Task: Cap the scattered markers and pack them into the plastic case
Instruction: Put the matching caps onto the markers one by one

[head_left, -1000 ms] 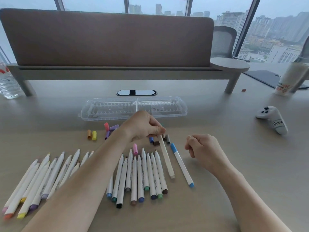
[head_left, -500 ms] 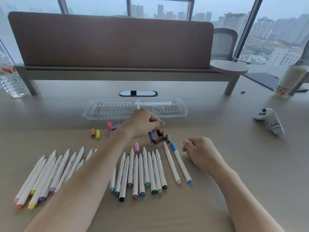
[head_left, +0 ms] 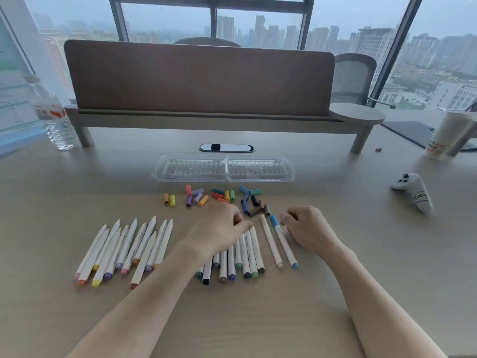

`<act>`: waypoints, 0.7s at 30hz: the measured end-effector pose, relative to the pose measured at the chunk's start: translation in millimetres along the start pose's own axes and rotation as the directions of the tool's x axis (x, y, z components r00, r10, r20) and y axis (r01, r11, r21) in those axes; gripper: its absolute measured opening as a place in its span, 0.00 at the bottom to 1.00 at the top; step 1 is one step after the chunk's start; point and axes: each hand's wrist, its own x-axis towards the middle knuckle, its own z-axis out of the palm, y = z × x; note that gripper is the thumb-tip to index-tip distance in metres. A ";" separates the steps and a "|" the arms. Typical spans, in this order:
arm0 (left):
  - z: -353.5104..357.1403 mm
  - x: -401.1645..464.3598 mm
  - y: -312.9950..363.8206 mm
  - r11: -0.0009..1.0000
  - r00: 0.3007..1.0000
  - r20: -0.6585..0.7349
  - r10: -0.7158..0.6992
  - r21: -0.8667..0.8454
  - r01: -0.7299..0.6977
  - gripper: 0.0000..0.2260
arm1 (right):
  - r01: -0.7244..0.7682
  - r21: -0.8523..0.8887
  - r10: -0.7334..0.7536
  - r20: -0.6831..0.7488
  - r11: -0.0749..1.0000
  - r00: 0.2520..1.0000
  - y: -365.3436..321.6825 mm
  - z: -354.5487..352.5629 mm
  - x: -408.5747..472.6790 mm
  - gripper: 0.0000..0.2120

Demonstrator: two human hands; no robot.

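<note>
Water bottle [head_left: 55, 117]: we see it standing at the far left of the desk [head_left: 258, 319], beside the leg of the shelf riser [head_left: 206, 120].
Left batch of markers [head_left: 126, 251]: a fan of white barrels lies on the desk, uncapped tips pointing away from us, coloured ends toward us.
Loose caps [head_left: 219, 197]: we count many colours scattered in small clusters between the markers and the case; an orange and a yellow one lie apart at the left.
Plastic case [head_left: 224, 168]: clear, two joined halves, lying across the desk beyond the caps and just before the oval cable port [head_left: 226, 148]; we see no markers in it.
Left hand [head_left: 219, 229]: it lies over the top ends of the middle batch of markers [head_left: 240, 259], fingers curled with fingertips together at a barrel's end; we cannot tell whether they actually pinch it.
Beige marker [head_left: 271, 241]: it lies alone just right of the middle batch.
Blue marker [head_left: 284, 242]: capped in blue, it lies beside the beige one, just left of the right hand.
Right hand [head_left: 307, 227]: it rests on the desk in a loose fist, and we see nothing in it.
Game controller [head_left: 413, 191]: white, labelled, lying well to the right.
Paper cup [head_left: 449, 135]: it stands at the far right edge.
</note>
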 end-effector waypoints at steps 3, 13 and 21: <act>11.8 -1.4 18.5 0.998 0.996 0.087 -0.026 0.058 0.021 0.18 | -0.007 0.006 0.007 0.002 1.000 1.000 0.6 -3.8 3.8 0.14; 19.4 10.8 31.9 0.952 0.975 0.144 -0.171 0.281 0.125 0.18 | 0.020 -0.053 -0.013 0.132 0.998 0.991 5.8 -10.9 31.4 0.15; 8.6 11.7 12.1 0.939 0.962 0.167 -0.217 0.306 0.159 0.19 | 0.085 0.019 -0.086 0.144 0.996 0.986 -2.6 -4.2 58.4 0.17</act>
